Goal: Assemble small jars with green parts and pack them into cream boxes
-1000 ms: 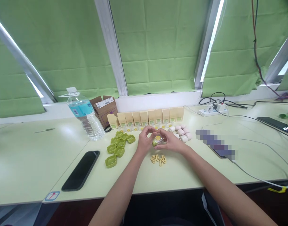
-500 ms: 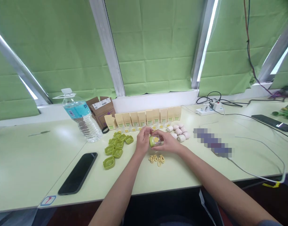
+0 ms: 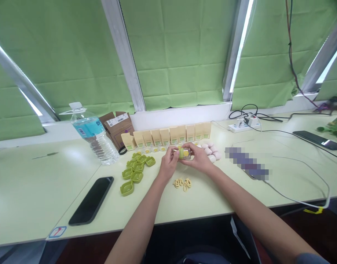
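Both my hands meet over the middle of the pale green table (image 3: 33,190). A small clear case with a green and yellow part (image 3: 184,153) sits between them. My right hand (image 3: 198,159) grips it from the right and my left hand (image 3: 168,164) pinches its left end with the fingertips. Just below the hands lie a few small yellow clips (image 3: 182,183). Several green trays (image 3: 135,171) lie to the left. Pink-white pieces (image 3: 212,154) lie to the right, partly hidden by my right hand.
A row of small tan boxes (image 3: 168,136) lines the back edge. A water bottle (image 3: 94,135) and a brown carton (image 3: 118,126) stand at back left. A black phone (image 3: 91,200) lies front left. Power strip (image 3: 244,126), cables and another phone (image 3: 318,139) lie right.
Both hands have lifted the small case slightly away from me, toward the row of boxes. The camera view has shifted a little.
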A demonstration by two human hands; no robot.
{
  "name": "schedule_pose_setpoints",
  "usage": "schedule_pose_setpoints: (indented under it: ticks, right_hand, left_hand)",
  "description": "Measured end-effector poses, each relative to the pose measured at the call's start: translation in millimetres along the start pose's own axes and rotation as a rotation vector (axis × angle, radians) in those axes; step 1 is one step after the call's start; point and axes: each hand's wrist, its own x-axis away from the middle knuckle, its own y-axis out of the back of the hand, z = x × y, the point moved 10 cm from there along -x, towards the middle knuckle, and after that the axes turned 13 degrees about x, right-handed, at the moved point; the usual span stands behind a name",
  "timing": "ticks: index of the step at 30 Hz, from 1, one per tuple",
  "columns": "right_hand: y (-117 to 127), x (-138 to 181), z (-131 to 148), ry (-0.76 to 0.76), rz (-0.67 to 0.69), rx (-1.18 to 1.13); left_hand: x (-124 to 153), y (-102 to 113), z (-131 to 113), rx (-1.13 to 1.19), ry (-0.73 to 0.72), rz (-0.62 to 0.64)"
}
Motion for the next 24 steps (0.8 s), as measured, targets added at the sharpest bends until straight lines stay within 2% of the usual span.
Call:
schedule_pose_setpoints:
  ticks: [15, 24]
  right_hand:
    - [-1, 0, 2, -0.015, 0.018, 0.009]
    - [-5, 2, 5, 0.021, 0.062, -0.035]
  left_hand:
    - [-2, -3, 5, 0.113, 0.024, 0.032]
    - [-12, 8, 16, 0.257, 0.055, -0.082]
